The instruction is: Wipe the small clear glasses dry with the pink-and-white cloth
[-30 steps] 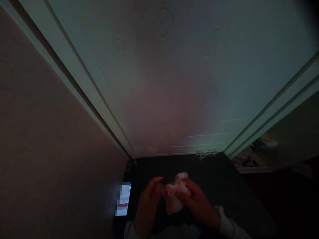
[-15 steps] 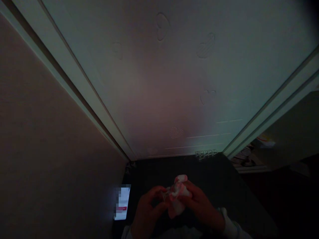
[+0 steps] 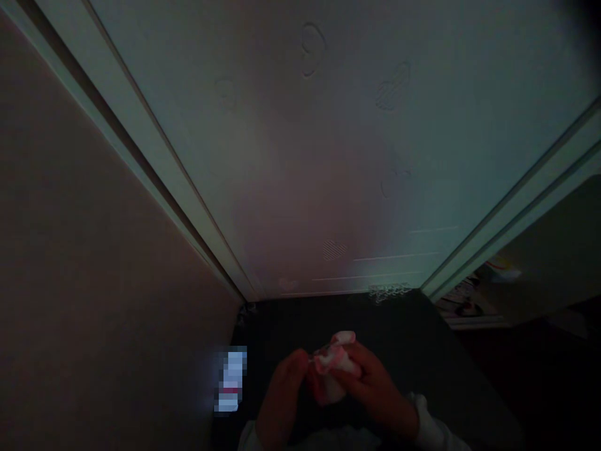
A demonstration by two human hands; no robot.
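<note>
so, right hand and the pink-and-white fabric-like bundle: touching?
Touching. The head view shows the right hand closed on the pink-and-white bundle, thumb across it.

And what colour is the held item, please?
The held item looks pink and white, showing best in the head view.

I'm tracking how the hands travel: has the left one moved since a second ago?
Yes, slightly: the top of the left hand lies lower in the view, farther from the bottom edge of the white panel.

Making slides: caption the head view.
In dim light, the right hand grips a pink-white item, the left hand at its edge.
</note>
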